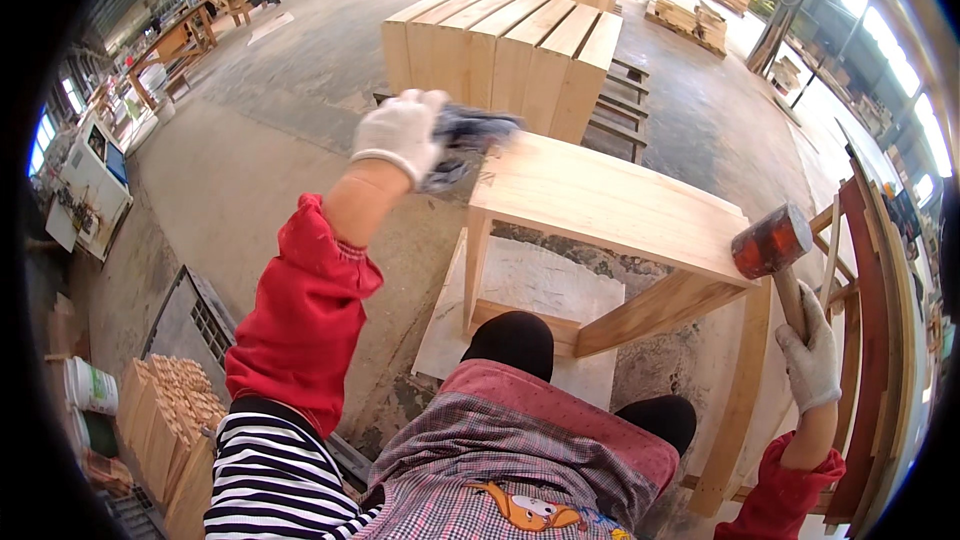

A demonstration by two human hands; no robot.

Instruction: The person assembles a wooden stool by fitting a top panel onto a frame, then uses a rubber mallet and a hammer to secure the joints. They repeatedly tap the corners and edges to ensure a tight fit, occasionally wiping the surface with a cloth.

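Gloves covered both of our hands. Our left hand (400, 132) was raised over the far left corner of the wooden table (600, 202), its fingers curled shut around a dark, crumpled rag (468, 138). The rag was blurred, and it hung at the table's corner edge; we could not tell whether it touched the wood. Our right hand (812, 352) was low on the right side, closed tight around the wooden handle of a mallet (772, 242). The handle stood nearly upright, and the reddish-brown head sat above our fist, right at the near right corner of the tabletop, either touching it or just beside it.

The table stood between our two hands, pale and unfinished, its flat top tilted slightly toward us in the picture. One leg came down at the left onto a white board (525, 285) lying on the concrete floor (250, 180). Our knees in dark trousers rested just in front of the table.

Beyond the table, a row of pale wooden panels (505, 45) stood on edge, well apart from our hands. At lower left, near our left elbow, were a stack of small wooden blocks (175, 405) and a white bucket (92, 387).
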